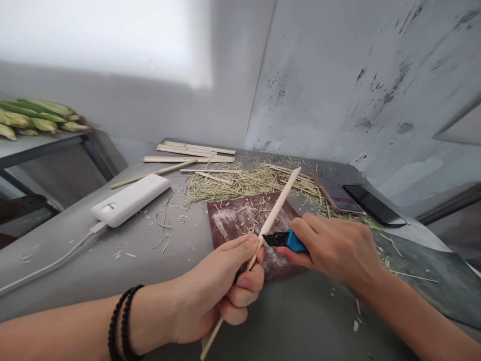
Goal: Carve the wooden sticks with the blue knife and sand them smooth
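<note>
My left hand [229,281] is closed around the lower part of a pale bamboo strip [280,203], which slants up and away to the right. A thin greenish end of it pokes out below the fist. In my right hand [334,245] is a blue utility knife [296,241], gripped near its front. Its dark blade meets the strip just above my left thumb. Beneath both hands lies a dark red sheet of sandpaper [225,223], dusted with pale powder. The palm side of my right hand is hidden.
Shavings [240,183] are heaped behind the sandpaper, with more bamboo strips [191,150] at the back. A white power bank [131,198] with a cable lies left; two phones [376,205] lie right. Corn ears [37,118] rest on a side table. A wall stands behind.
</note>
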`<control>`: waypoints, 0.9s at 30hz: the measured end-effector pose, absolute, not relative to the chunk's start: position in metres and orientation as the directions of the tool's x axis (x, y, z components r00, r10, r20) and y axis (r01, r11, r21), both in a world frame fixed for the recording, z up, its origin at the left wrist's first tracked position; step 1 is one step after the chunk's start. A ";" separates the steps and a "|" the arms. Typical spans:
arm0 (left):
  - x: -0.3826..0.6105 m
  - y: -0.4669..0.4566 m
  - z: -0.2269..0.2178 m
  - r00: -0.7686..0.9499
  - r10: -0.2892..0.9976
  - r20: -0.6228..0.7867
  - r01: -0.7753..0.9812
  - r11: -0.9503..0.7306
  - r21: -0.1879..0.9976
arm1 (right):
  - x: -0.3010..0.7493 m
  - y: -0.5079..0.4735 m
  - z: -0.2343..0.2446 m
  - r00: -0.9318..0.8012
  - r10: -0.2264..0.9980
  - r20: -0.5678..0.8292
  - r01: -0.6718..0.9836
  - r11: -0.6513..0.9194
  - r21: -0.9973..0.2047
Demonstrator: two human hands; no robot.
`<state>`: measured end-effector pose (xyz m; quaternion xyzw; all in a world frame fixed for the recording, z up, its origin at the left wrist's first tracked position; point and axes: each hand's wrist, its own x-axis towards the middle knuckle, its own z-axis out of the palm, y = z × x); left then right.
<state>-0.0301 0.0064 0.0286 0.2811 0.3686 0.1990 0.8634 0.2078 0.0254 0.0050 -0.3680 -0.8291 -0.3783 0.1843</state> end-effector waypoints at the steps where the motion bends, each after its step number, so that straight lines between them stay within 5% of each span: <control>1: -0.030 0.006 0.029 0.649 0.553 -0.523 -0.133 0.759 0.637 | 0.208 0.026 0.006 -0.666 0.464 0.585 0.746 0.442 0.499; 20: -0.029 0.005 0.035 0.686 0.558 -0.467 -0.108 0.713 0.693 | 0.218 0.039 0.020 -0.724 0.342 0.599 0.688 0.427 0.587; 24: -0.036 -0.005 0.029 0.688 0.480 -0.544 -0.025 0.765 0.643 | 0.257 0.046 0.038 -0.421 0.349 0.837 0.904 0.089 0.417; 27: -0.039 -0.011 0.024 0.676 0.513 -0.529 -0.067 0.758 0.649 | 0.281 0.047 0.044 -0.357 0.363 0.861 0.928 0.034 0.371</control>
